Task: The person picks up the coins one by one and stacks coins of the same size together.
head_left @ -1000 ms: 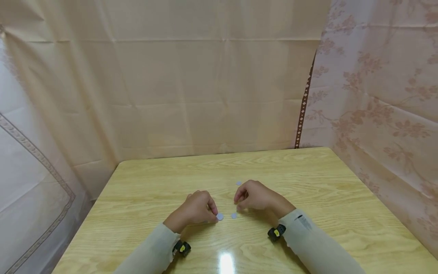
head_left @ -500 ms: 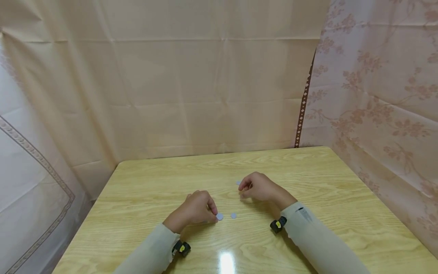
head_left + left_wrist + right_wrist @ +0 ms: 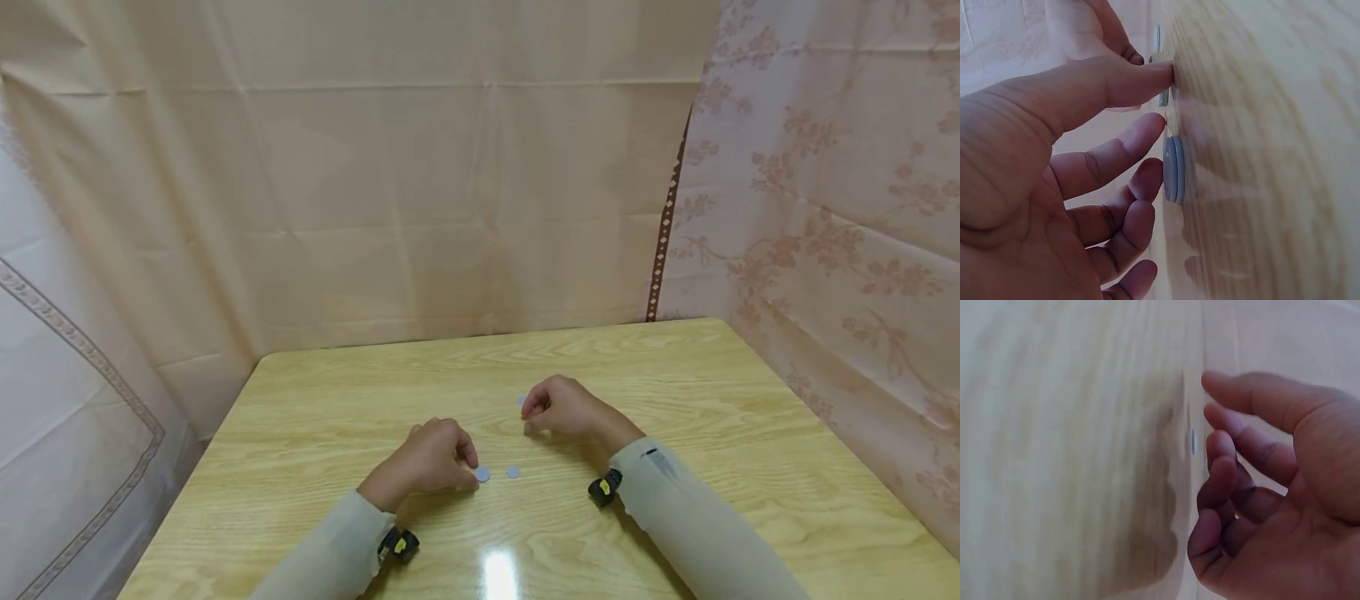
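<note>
Small pale grey discs lie flat on the table. The nearest [image 3: 482, 474] lies by the thumb and fingertips of my left hand [image 3: 427, 458]; the left wrist view shows it as a stack of two discs [image 3: 1174, 169], with loosely bent fingers beside it and the thumb's tip down at the tabletop. A second disc [image 3: 513, 472] lies just to the right. Farther back, another disc [image 3: 521, 402] is partly covered by my right hand [image 3: 566, 407]. That hand hovers low, fingers loosely bent, thumb apart from them and nothing between; a thin disc [image 3: 1194, 442] shows past its fingertips.
The wood-grain table [image 3: 360, 383] has a glare spot near its front. A beige curtain [image 3: 450, 208] hangs behind its back edge, and a flowered curtain [image 3: 832, 250] runs along the right. Dark wrist cameras [image 3: 604, 487] sit at both cuffs.
My right hand has moved away from me, from beside the second disc to over the far one, and now overlaps it. The left hand has stayed by the nearest disc.
</note>
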`<act>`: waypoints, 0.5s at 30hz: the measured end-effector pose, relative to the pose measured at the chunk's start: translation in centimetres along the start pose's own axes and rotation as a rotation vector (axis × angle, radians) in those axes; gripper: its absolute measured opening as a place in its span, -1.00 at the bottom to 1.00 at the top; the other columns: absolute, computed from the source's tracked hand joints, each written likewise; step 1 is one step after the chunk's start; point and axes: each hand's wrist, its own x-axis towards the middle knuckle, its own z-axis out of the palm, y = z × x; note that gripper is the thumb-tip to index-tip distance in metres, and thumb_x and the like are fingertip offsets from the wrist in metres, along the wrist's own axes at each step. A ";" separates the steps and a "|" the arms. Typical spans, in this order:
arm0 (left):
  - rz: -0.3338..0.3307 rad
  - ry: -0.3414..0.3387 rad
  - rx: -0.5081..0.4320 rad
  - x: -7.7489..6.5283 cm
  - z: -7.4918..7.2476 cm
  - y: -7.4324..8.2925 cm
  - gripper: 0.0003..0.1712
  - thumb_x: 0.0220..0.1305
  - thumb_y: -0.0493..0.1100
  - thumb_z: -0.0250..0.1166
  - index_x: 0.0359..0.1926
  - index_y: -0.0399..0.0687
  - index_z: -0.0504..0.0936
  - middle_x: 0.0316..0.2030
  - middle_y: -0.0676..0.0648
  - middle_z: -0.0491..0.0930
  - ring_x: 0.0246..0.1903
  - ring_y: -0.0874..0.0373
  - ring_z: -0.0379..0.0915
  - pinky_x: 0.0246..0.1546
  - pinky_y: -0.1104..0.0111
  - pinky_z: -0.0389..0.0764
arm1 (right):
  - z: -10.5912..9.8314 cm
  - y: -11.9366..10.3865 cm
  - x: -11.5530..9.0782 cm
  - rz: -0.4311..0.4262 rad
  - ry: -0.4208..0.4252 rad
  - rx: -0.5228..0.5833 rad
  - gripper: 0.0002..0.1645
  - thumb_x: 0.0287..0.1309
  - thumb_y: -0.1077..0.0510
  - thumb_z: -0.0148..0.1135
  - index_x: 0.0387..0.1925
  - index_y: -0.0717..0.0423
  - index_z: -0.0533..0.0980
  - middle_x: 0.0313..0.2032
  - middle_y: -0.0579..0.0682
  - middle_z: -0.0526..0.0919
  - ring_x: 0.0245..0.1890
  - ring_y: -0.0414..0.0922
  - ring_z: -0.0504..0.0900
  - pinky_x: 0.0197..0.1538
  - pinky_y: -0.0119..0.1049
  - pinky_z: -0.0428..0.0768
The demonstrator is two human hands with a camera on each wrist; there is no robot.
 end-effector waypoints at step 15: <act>0.007 0.000 -0.004 -0.3 -0.3 0.2 -0.75 -0.05 0.00 0.68 -0.49 0.28 0.71 -0.28 0.21 0.62 -0.16 0.14 0.39 0.07 -0.02 0.27 | 2.4 -2.3 -2.7 -0.117 -0.185 -0.023 -0.82 0.02 0.12 0.62 -0.31 -0.06 0.74 -0.50 -0.17 0.61 -0.47 -0.25 0.48 -0.38 -0.39 0.47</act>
